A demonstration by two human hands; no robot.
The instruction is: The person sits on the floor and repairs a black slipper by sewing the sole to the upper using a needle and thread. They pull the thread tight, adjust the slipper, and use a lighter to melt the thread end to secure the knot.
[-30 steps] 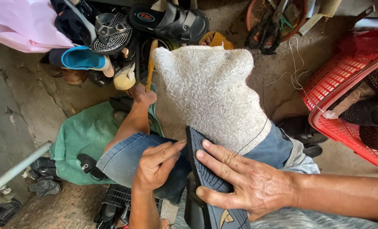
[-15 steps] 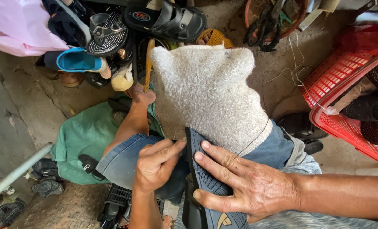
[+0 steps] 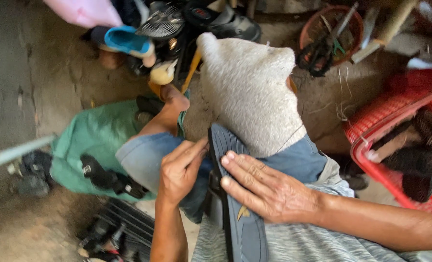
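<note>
A dark blue-grey sandal sole (image 3: 239, 228) stands on its edge across my lap, toe end pointing away from me. My right hand (image 3: 267, 189) lies flat on its upper face, fingers spread and pressing it down. My left hand (image 3: 179, 170) touches the sole's left edge near the toe with its fingertips pinched against the rim. A coarse off-white cloth (image 3: 250, 92) is draped over my right knee just beyond the sole. My legs wear rolled blue jeans (image 3: 145, 157).
A red plastic basket (image 3: 395, 126) with dark footwear stands at right. A green bag (image 3: 87, 140) lies on the dirt floor at left. Sandals and a blue slipper (image 3: 124, 41) are piled at the top. A round basket with tools (image 3: 327, 39) sits at top right.
The view has shifted slightly and come closer. Both hands stay on the sandal sole in much the same grip.
</note>
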